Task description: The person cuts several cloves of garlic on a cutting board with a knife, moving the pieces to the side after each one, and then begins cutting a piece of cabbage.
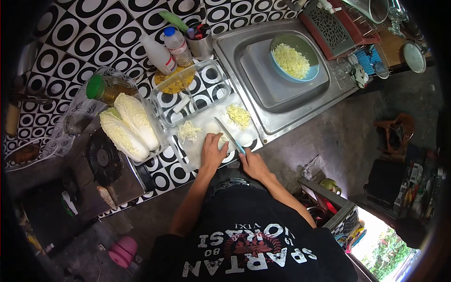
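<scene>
My right hand [254, 164] grips a knife [227, 133] by its light blue handle, with the blade pointing away over a white cutting board [189, 151]. My left hand [214, 150] is on the board just left of the blade, its fingers curled down onto pale vegetable pieces [223, 140]. Those pieces are partly hidden by the fingers. A heap of finely chopped pale yellow vegetable [238, 116] lies at the board's far right. Pale cut strips [189, 132] lie on its left part.
Two napa cabbages [130, 127] sit in a clear container on the left. Behind the board is a clear divided tray [162, 115]. A blue bowl [303, 79] of chopped vegetable stands at the steel sink [263, 124]. Bottles [177, 47] and a utensil cup [201, 47] stand behind; a stove [102, 152] is left.
</scene>
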`<state>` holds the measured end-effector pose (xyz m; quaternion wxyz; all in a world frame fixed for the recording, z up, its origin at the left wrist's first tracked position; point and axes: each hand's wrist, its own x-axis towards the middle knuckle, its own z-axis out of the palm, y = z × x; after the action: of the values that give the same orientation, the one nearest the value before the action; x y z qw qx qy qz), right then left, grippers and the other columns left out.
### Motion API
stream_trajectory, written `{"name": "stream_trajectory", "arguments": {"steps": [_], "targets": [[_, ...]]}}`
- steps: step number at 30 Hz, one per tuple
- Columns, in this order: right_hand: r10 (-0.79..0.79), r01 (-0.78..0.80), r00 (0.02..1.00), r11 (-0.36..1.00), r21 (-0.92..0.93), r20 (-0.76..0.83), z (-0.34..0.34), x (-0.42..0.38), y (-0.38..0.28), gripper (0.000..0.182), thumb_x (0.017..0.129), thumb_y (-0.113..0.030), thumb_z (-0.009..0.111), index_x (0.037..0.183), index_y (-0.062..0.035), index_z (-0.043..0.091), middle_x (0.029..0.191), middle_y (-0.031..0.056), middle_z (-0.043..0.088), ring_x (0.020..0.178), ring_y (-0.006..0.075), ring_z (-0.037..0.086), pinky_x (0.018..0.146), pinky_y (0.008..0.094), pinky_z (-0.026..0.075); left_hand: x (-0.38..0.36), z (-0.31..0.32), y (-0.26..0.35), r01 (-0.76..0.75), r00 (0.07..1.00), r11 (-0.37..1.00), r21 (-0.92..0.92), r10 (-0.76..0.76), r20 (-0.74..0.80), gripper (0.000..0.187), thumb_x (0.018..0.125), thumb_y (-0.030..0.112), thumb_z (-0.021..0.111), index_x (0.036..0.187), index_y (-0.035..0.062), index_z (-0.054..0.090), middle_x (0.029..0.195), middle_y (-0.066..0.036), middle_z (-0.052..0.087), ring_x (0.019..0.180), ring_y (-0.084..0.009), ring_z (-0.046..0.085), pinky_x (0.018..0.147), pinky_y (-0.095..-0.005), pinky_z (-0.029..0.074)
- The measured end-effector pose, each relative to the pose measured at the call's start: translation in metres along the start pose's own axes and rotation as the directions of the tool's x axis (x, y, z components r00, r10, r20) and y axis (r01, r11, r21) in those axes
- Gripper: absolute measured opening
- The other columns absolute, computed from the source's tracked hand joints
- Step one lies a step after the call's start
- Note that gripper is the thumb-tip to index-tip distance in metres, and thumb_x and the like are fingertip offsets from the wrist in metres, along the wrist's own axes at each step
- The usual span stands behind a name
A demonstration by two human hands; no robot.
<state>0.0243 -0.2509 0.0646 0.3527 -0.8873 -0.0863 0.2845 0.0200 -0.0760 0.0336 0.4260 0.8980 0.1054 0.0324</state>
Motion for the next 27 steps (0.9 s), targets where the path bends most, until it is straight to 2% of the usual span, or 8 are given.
{"name": "stream_trajectory", "arguments": {"steps": [6,9,11,14,16,19,22,27], "targets": [[0.018,-0.013,0.997,0.998,-0.063,0.074,0.002,0.003,-0.008,0.03,0.095,-0.026,0.043,0.091,0.0034,0.041,0.068,0.0312,0.055,0.071,0.0507,0.054,0.064,0.0549,0.04,0.003,0.008,-0.019,-0.074,0.997,0.996,0.046,0.074,0.005,0.019,0.077,0.011,0.066,0.091,-0.0016,0.067,0.088,-0.013,0.052,0.083,-0.031,0.055,0.073,-0.0392,0.046],[0.061,-0.048,0.992,0.992,-0.114,0.113,0.002,0.002,-0.015,0.03,0.095,-0.026,0.04,0.093,0.0035,0.042,0.073,0.0314,0.057,0.075,0.051,0.055,0.068,0.0557,0.042,0.002,0.012,-0.021,-0.039,0.999,0.997,-0.062,0.038,-0.02,0.013,0.077,0.007,0.065,0.085,-0.0025,0.068,0.085,-0.013,0.052,0.077,-0.0301,0.056,0.068,-0.0381,0.046],[0.094,-0.073,0.986,0.986,-0.152,0.136,0.006,0.003,-0.015,0.031,0.096,-0.027,0.038,0.094,0.0036,0.043,0.078,0.0317,0.059,0.078,0.0508,0.057,0.071,0.056,0.044,0.004,0.015,-0.023,-0.025,0.998,1.0,-0.015,0.024,-0.062,0.015,0.072,0.006,0.07,0.085,0.0004,0.07,0.082,-0.012,0.055,0.068,-0.0264,0.057,0.063,-0.0335,0.046],[0.066,-0.049,0.992,0.988,-0.145,0.11,0.016,0.004,-0.005,0.025,0.095,-0.023,0.042,0.094,0.0022,0.039,0.071,0.0298,0.057,0.074,0.0513,0.055,0.067,0.0572,0.043,0.006,0.013,-0.022,-0.009,0.999,1.0,-0.009,0.009,-0.05,0.012,0.071,0.005,0.07,0.082,0.0003,0.07,0.079,-0.011,0.055,0.069,-0.0261,0.057,0.061,-0.0333,0.046],[0.073,-0.027,0.985,0.96,-0.277,0.158,0.018,0.005,-0.001,0.03,0.085,-0.018,0.055,0.102,0.0027,0.041,0.078,0.0294,0.061,0.08,0.0473,0.06,0.073,0.0535,0.048,0.008,0.016,-0.027,-0.009,0.999,1.0,0.007,0.01,-0.043,0.012,0.071,0.005,0.07,0.082,0.0003,0.07,0.078,-0.012,0.056,0.069,-0.0263,0.057,0.061,-0.0332,0.046],[0.087,-0.021,0.979,0.941,-0.337,0.182,0.019,0.008,-0.001,0.038,0.078,-0.013,0.061,0.105,0.003,0.041,0.078,0.0279,0.062,0.08,0.0452,0.061,0.071,0.0514,0.05,0.006,0.014,-0.03,-0.01,1.0,1.0,-0.005,0.01,-0.027,0.013,0.07,0.005,0.07,0.082,0.0003,0.07,0.078,-0.012,0.057,0.068,-0.0267,0.057,0.062,-0.0338,0.046],[0.107,-0.042,0.978,0.94,-0.339,0.177,0.018,0.009,-0.007,0.037,0.078,-0.011,0.06,0.105,0.0035,0.041,0.078,0.0275,0.062,0.079,0.0453,0.061,0.07,0.0512,0.05,0.007,0.014,-0.03,-0.022,0.999,0.999,-0.043,0.021,-0.024,0.013,0.069,0.006,0.07,0.081,0.0004,0.07,0.078,-0.013,0.057,0.069,-0.0271,0.058,0.063,-0.0353,0.046],[0.116,-0.073,0.984,0.953,-0.294,0.132,0.019,0.008,-0.009,0.034,0.077,-0.008,0.058,0.104,0.0036,0.041,0.078,0.0275,0.062,0.078,0.0457,0.061,0.071,0.0521,0.05,0.006,0.012,-0.027,-0.102,0.994,0.994,0.03,0.103,-0.042,0.018,0.069,0.01,0.071,0.084,0.0005,0.071,0.079,-0.012,0.058,0.071,-0.0265,0.058,0.065,-0.035,0.046]]}}
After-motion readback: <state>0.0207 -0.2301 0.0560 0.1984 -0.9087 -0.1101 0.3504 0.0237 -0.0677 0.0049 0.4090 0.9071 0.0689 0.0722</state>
